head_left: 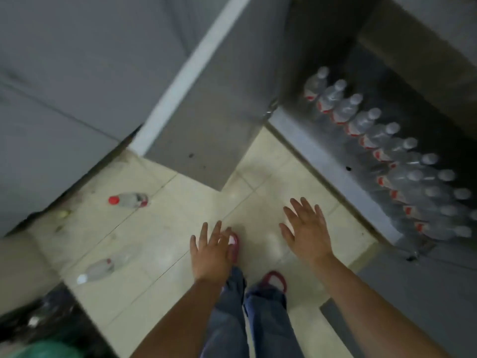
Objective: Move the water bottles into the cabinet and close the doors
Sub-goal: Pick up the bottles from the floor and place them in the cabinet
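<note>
Both hands hang over the floor (pixel 160 244) with fingers spread and straight, holding nothing; the left hand (pixel 210 251) hides most of one red sandal (pixel 234 244), and the right hand (pixel 307 228) is over bare tile near the cabinet's front edge; the whole picture is smeared by motion, so fine detail is lost.

The cabinet (pixel 333 171) stands with its inside showing at the right; its door (pixel 206 109) is swung out over the floor, the lower corner above the tiles; a row of bottles (pixel 387 140) runs along the cabinet's floor from the back left toward the right edge of the picture, caps white, labels red; toward the right they blur into one another and cannot be counted, and the last ones are cut off by the frame; the dark space behind them is unreadable.

Two bottles lie on their sides on the floor, well apart from the hands; the red-capped bottle (pixel 129 200) is near the wall at the left edge of the tiles; the white-capped bottle (pixel 99 270) lies nearer the lower left, its body faint against the pale tile.

At the lower left corner a dark heap and something green (pixel 44 350) are cut off and cannot be made out; the jeans (pixel 247 319) cover all but the toe of the other sandal (pixel 276 279).
</note>
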A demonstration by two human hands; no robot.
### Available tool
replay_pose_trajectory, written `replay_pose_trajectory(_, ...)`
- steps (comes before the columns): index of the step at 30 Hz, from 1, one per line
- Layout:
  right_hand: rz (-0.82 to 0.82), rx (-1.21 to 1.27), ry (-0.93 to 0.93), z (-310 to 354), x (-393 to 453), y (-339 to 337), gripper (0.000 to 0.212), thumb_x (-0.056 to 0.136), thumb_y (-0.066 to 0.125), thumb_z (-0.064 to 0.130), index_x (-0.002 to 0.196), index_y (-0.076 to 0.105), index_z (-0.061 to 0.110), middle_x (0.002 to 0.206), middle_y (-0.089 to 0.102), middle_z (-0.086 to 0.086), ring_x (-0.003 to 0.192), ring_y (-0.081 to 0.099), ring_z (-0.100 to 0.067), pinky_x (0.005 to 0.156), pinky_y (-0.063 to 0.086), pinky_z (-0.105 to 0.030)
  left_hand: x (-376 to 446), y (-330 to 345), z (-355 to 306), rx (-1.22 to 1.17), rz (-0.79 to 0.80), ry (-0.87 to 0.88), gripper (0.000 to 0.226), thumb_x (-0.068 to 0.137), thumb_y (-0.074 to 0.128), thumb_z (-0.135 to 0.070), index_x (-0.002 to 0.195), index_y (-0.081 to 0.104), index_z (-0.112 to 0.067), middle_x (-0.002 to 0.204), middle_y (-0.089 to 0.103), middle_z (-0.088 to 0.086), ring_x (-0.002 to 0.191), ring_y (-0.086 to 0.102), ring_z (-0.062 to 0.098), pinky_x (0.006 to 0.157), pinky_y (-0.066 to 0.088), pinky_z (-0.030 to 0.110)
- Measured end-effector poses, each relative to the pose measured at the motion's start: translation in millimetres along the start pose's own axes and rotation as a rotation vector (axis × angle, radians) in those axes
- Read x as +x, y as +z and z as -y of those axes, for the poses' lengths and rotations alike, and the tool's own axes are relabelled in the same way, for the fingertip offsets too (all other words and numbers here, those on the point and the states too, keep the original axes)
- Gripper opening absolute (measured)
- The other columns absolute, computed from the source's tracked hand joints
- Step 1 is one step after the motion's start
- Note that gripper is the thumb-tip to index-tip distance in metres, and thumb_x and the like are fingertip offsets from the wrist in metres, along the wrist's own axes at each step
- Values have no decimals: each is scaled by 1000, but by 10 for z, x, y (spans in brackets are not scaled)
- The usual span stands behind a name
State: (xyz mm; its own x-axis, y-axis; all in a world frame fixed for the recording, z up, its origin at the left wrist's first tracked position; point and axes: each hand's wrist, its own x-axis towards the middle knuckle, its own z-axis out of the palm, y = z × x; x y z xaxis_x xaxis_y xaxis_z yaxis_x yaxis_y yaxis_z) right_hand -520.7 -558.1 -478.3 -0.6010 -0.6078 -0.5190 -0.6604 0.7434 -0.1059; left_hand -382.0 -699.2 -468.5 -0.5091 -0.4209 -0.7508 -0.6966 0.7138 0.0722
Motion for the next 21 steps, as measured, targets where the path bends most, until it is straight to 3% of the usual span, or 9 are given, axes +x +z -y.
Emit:
replay_pose_trajectory(2,62,-48,-89,326,-41,-74,84,99,-2,40,92,77,12,101,77,-8,95,73,-27,95,34,-41,-228,-40,456,-74,-33,-126,48,101,24,-36,148,16,-32,160,3,-9,149,-5,20,121,3,43)
replay_pose_trajectory(5,76,-114,-219,882,-31,-118,82,99,1,38,86,78,14,95,78,-7,90,74,-25,80,58,-42,-430,-116,1112,-156,-95,-283,48,101,24,-37,148,17,-33,160,6,-8,149,-2,20,121,6,42)
replay_pose_trajectory(7,65,-146,-307,1316,4,-144,89,98,-6,38,83,79,16,93,79,-5,88,75,-23,70,60,-45,-505,-150,1537,-208,-129,-367,48,101,24,-39,148,17,-32,160,7,-8,149,-1,21,121,8,42)
replay_pose_trajectory(9,129,-189,-367,1793,31,-217,71,97,11,34,81,79,19,92,79,-2,88,75,-21,69,60,-42,-556,-163,1933,-267,-148,-432,49,100,25,-39,148,17,-32,160,8,-7,149,0,21,120,10,42)
replay_pose_trajectory(11,170,-241,-447,2288,139,-290,52,78,31,38,80,79,20,91,79,0,89,75,-19,69,61,-41,-556,-174,2322,-342,-173,-492,49,100,27,-38,148,19,-31,160,10,-7,149,2,21,120,10,43)
replay_pose_trajectory(15,161,-308,-557,3269,549,-350,48,73,37,39,85,78,18,95,78,-3,93,74,-22,75,59,-42,-437,-182,3074,-460,-205,-591,49,100,28,-37,148,18,-29,160,10,-6,149,1,22,121,8,43)
replay_pose_trajectory(18,180,-287,-628,3944,841,-312,41,94,44,30,128,56,10,141,51,-13,135,43,-28,112,33,-45,-319,-147,3559,-508,-206,-644,50,100,28,-37,148,16,-28,160,9,-5,149,0,23,121,9,43)
replay_pose_trajectory(19,229,-301,-660,4118,946,-280,46,98,39,31,139,42,11,152,34,-11,144,26,-26,119,18,-43,-278,-114,3696,-524,-205,-662,51,100,28,-37,148,16,-28,160,9,-4,149,0,23,121,10,43)
replay_pose_trajectory(21,255,-309,-703,4433,1143,-179,50,99,36,32,144,31,11,157,22,-9,147,14,-25,121,9,-41,-184,-18,3935,-563,-192,-701,52,100,30,-37,149,16,-27,160,9,-3,149,1,24,121,12,43)
